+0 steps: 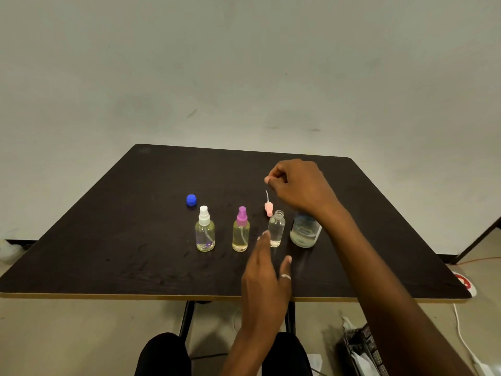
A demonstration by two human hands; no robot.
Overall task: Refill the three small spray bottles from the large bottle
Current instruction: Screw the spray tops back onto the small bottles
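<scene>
I see the right hand [298, 187] curled above the pink spray head [269, 209]; whether it pinches anything, I cannot tell. Its wrist hides the large bottle's [303, 233] top. The left hand [267, 280], fingers straight, is just beside the uncapped small bottle [276, 227].

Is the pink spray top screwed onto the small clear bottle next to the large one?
No, the pink plastic spray top lies on the black table behind the small clear bottle, whose neck stands open.

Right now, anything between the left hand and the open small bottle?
Nothing visible. The left hand is open right in front of the open small bottle; the purple-capped bottle stands off to its side.
</scene>
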